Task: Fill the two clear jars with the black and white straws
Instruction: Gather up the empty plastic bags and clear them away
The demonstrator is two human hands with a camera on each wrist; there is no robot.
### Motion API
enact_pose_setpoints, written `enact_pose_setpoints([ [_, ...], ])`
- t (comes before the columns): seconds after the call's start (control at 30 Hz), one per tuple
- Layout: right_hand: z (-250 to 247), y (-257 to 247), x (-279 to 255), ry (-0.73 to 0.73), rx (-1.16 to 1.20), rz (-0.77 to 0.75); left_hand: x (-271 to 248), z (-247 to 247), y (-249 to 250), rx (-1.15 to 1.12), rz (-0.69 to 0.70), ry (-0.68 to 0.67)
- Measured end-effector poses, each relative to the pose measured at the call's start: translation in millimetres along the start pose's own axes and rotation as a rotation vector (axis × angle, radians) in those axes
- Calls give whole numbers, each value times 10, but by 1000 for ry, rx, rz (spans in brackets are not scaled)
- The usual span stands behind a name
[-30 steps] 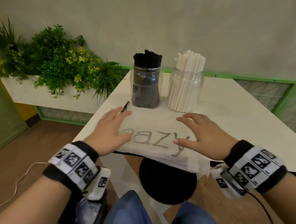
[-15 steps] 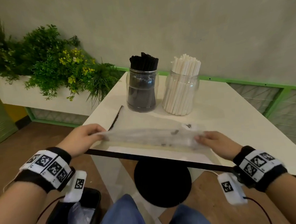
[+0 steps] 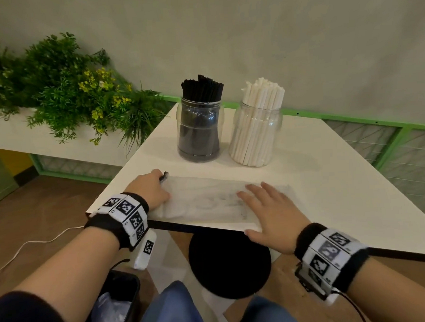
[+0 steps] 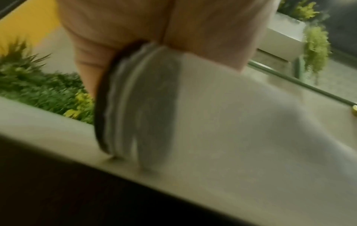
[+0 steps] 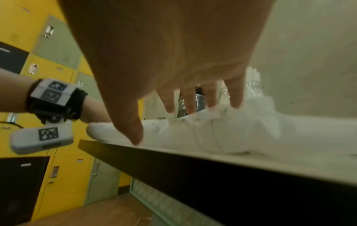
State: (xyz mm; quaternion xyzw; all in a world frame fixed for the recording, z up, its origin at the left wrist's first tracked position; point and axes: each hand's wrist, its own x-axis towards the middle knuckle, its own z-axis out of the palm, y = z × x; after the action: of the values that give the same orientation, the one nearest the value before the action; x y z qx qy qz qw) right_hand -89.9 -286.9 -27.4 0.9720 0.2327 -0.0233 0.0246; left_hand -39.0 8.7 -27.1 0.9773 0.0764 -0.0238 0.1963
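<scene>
Two clear jars stand at the back of the white table (image 3: 330,179). The left jar (image 3: 200,137) is packed with black straws (image 3: 202,88), the right jar (image 3: 257,136) with white straws (image 3: 264,91). A folded translucent plastic bag (image 3: 208,200) lies along the table's front edge. My left hand (image 3: 151,188) grips its left end with curled fingers, and a black strip sticks out past them. The left wrist view shows that hand (image 4: 154,30) closed on the bag's folded layers (image 4: 212,107). My right hand (image 3: 265,207) lies flat on the bag's right part, fingers straight (image 5: 235,97).
A planter of green plants (image 3: 55,95) runs along the left. Under the table's front edge stands a round black stool (image 3: 229,263). A lined black bin (image 3: 115,308) sits on the floor at my left knee, near a white cable (image 3: 26,247). A green railing (image 3: 377,122) borders the far side.
A second ago both hands lay flat on the spread bag. They then lifted and folded it. The folded bag is now back on the table, with the right hand flat on it.
</scene>
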Motion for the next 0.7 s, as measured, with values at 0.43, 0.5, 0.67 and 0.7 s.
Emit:
enact_pose_setpoints([
  [0.43,-20,-189,266,174,643,211,-824,434,329,346,281,128],
  [0.5,-48,-311,216,351,1092,232,-804,435,375,111,238,49],
  [0.67,-266,-706,212,338,2279,104,-766,353,713,-1058,300,-185],
  [0.7,-298,-749,226,315,2344,101,-796,304,781,-1211,251,-201],
])
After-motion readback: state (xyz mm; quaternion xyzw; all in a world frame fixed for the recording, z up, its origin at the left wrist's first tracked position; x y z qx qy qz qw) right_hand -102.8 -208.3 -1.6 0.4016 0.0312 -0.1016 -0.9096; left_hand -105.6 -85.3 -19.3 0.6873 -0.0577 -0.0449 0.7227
